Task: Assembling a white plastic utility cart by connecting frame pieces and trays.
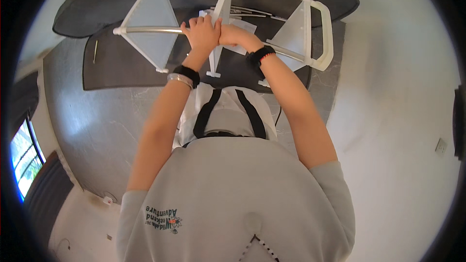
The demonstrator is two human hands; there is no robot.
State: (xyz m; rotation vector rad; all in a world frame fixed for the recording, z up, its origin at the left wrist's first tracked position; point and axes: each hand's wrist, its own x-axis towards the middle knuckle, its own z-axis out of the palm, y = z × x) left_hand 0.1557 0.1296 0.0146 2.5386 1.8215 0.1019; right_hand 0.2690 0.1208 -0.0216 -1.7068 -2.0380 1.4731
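Note:
A rack frame of silvery metal tubes, with white panels [154, 9] set between them, stands across the top of the view. It has a long white loop handle [327, 36] at its right end. My left hand [202, 34] lies over the near tube [155, 30] where it meets the middle white panel [223, 2], its fingers bent over the joint. Right beside it, my right hand [235, 36] is closed round the same joint from the right. The fingertips of my right hand are hidden. Both hands touch each other.
Behind the rack is a dark grey padded seat [82, 12]. Thin metal rods [250, 11] and a white sheet [246, 28] lie beyond my hands. A slim yellowish stick [95, 51] rests on the dark surface at left. A pale wall [388, 116] bounds the right side.

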